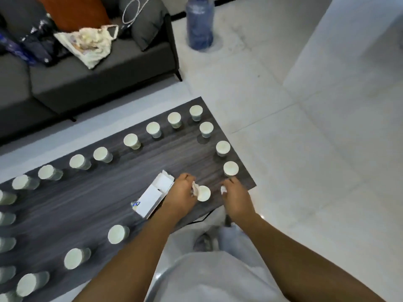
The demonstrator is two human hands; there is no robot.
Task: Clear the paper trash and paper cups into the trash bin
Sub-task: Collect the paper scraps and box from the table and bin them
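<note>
Several paper cups stand upside down around the edge of a dark wooden table (122, 192). My left hand (181, 192) is closed on a crumpled bit of paper (194, 188), right beside one upturned cup (204, 193) near the table's right corner. My right hand (235, 197) is closed on another small white scrap of paper (223, 190), just right of that cup. An opened white cardboard box (154, 194) lies flat on the table, touching my left wrist. No trash bin is in view.
A grey sofa (87, 73) with a cloth bag (89, 43) and cushions stands behind the table. A large blue water bottle (199, 22) sits on the white tiled floor at the back. My legs in light trousers are below the table's corner.
</note>
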